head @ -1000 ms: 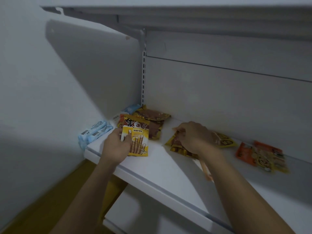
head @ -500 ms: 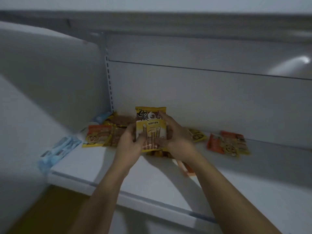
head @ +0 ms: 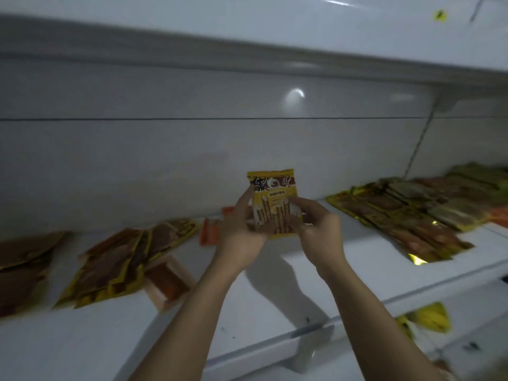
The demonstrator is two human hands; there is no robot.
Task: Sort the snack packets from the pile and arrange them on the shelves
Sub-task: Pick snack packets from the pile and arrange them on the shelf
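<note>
White shelving fills the view, dim and smeared by motion. Nearest, at five o'clock, a lower shelf is cut off by the frame and carries a yellow bag too blurred to read. Two bare forearms rise from six o'clock over the main shelf.

The left hand and the right hand hold the wafer-roll packet upright between them, above the main shelf and clear of it. The left fingers curl up its left edge and the right thumb presses on its front face. The right fingers behind it are hidden.

Half a second ago both hands held it the same way, but the view has swung rightward. The side wall and the blue packets at nine o'clock are gone. A wide spread of packets now lies at three o'clock, overlapping, its far end cut off.

At eight o'clock, brown-and-yellow packets lie overlapped. Just beside them a shallow pale box holds something orange-brown that is hard to make out. Orange packets are partly hidden behind the left hand. Beyond them the grey back panel bears a glare spot, and the upper shelf runs across twelve o'clock.
</note>
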